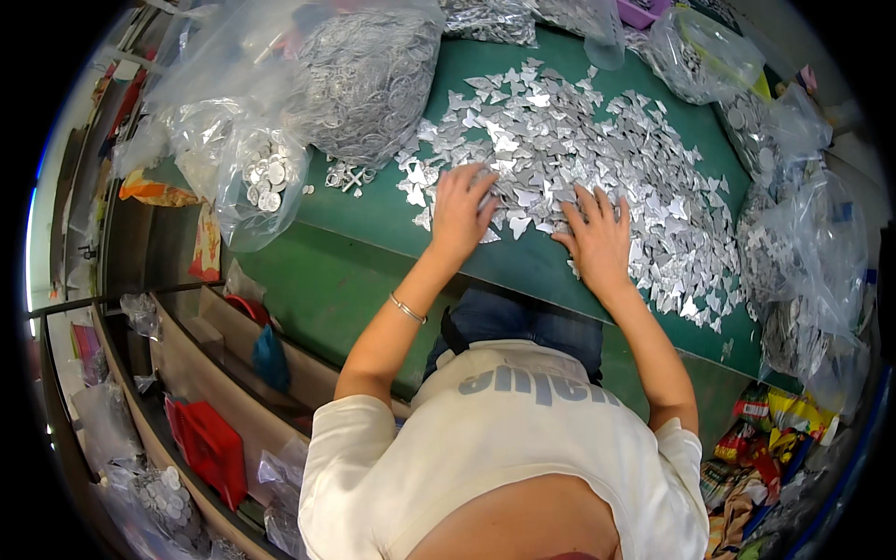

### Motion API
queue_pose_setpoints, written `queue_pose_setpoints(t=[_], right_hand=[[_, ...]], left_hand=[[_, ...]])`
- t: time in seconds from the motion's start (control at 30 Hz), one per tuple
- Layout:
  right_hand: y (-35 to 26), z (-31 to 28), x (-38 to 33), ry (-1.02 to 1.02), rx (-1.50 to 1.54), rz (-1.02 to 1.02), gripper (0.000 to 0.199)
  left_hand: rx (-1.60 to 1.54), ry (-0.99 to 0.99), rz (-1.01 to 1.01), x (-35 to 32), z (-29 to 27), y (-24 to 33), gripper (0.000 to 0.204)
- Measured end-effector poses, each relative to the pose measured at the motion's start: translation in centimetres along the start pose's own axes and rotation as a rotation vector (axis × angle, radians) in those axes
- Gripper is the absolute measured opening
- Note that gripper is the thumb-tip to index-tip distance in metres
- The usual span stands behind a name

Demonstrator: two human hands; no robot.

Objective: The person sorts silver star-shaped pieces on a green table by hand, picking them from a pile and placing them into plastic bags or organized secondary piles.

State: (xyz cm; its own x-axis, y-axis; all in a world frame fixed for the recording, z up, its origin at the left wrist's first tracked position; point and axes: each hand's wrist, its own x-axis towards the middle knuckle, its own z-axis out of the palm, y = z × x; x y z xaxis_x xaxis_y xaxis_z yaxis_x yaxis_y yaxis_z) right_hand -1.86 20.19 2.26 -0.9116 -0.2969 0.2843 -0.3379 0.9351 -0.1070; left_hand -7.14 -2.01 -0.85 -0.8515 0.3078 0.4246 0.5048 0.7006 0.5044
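Small flat silver metal pieces [653,168], many of them pointed and wing-like, are spread in a wide heap on the green tabletop [364,215]. At the heap's near left edge, my left hand [459,213] rests on the pieces with its fingers apart and bent; a bracelet [408,309] circles that wrist. My right hand [598,241] lies palm down near the middle of the heap's front edge, fingers spread over the pieces. No piece shows as gripped in either hand, though what lies under the fingertips is hidden.
A big clear bag of silver rings [364,89] stands at the back left, beside a bag of round discs [268,182] and a few loose small parts [349,175]. More filled bags [793,243] line the right edge. Shelving at left holds a red basket [210,448].
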Motion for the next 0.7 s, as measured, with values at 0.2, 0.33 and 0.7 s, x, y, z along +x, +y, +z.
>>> queue_pose_setpoints(t=[0.2, 0.33, 0.7], right_hand=[[4.9, 0.4, 1.6, 0.172, 0.042, 0.113, 0.026], [9.0, -1.1, 1.3, 0.24, 0.154, 0.248, 0.02], [10.1, -2.1, -8.7, 0.336, -0.067, 0.606, 0.049]], left_hand=[[-0.093, 0.145, 0.018, 1.5, 0.9, -0.6, 0.029], [-0.127, 0.187, 0.009, 2.7, 1.1, -1.4, 0.026], [-0.175, 0.187, 0.029, 4.2, 1.5, 4.4, 0.035]])
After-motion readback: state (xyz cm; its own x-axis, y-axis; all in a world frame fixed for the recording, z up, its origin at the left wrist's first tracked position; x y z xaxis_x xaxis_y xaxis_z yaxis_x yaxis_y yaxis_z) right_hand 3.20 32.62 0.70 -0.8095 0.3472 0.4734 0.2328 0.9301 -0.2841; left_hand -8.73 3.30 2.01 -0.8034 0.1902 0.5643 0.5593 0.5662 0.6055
